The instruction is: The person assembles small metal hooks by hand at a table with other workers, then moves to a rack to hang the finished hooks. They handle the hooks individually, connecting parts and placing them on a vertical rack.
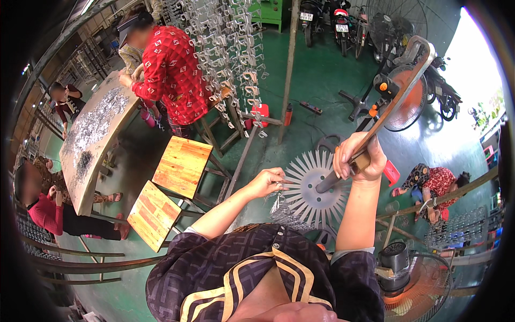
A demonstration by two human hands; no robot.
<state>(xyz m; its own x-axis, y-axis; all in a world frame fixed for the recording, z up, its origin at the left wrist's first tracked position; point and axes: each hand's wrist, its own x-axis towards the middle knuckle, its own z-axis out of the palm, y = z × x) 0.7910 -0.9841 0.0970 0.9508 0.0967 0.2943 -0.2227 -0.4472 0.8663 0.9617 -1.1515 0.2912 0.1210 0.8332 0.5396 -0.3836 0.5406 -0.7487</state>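
Note:
A round grey metal disc (pixel 308 189) with many pointed radial teeth lies in front of me, a grey post (pixel 325 184) rising from its middle. My right hand (pixel 360 156) is closed round the top of this post, where a long flat metal bar (pixel 399 102) with a bent far end meets it. At the disc's left edge my left hand (pixel 267 182) is closed in a pinch by the teeth. What its fingers hold is too small to name. Just below that hand hangs a bunch of thin silvery metal pieces (pixel 282 208), partly blurred.
Two wooden stools (pixel 182 166) stand to the left, beside a long table (pixel 80 196) with heaped metal parts and several people. Chains of metal hooks (pixel 230 53) hang ahead. Fans (pixel 405 96), motorbikes (pixel 343 27) and a crouching person (pixel 437 188) are on the right.

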